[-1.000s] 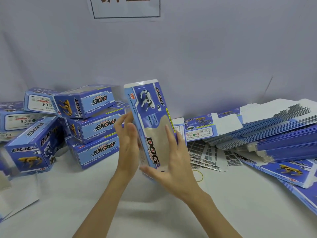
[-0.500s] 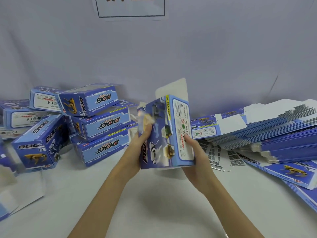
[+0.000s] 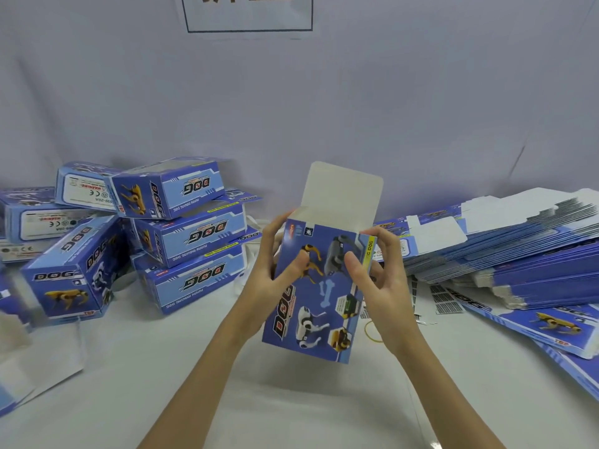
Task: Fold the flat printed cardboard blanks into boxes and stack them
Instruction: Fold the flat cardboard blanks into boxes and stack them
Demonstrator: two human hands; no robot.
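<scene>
A half-formed blue printed box [image 3: 316, 293] stood upright in the air between both hands, above the white surface [image 3: 227, 384], its white top flap [image 3: 342, 189] raised and not yet tucked. The risk, as a judgement: pressing the flap down while the side walls were out of square could crease it or spring the box flat again, and a loose hold could let it slip. The left hand [image 3: 269, 273] curled around the box's left edge, thumb on the printed front. The right hand [image 3: 372, 270] gripped the right edge, thumb on the front, fingers behind. Left of the hands lay stacked finished boxes [image 3: 181, 234]; right of them, a pile of flat blanks [image 3: 518, 251].
</scene>
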